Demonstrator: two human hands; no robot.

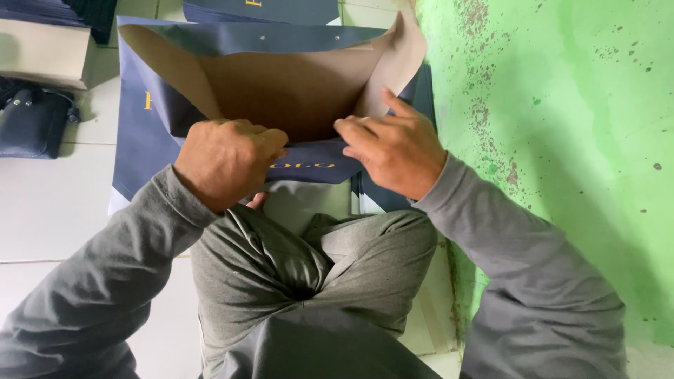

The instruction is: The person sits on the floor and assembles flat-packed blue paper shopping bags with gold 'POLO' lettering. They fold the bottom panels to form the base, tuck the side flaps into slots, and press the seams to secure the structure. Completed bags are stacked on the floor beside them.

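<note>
Paper bag [151, 133]: navy outside, brown inside, lying open-mouthed on the white tiled floor [49, 203], mouth toward the person. Gold lettering on the outer face. Two small rivets on the far folded rim.

Left hand [226, 160]: closed in a fist on the bag's near edge, knuckles up, thumb side pressed to the navy rim.

Right hand [393, 147]: fingers bent, tips pinching the same near edge just beside the left hand; thumb raised toward the bag's right side flap.

Sleeves: grey, both arms. Knee [316, 260]: grey trousers, folded up between the arms, just below the bag's rim.

More navy bags [260, 10]: flat at the top edge, beyond the open bag.

Box [42, 52]: pale, upper left, on the floor.

Dark pouch [31, 119]: below the box, left edge.

Wall [562, 140]: green, paint chipped and speckled brown, along the right side, touching the bag's right edge.
</note>
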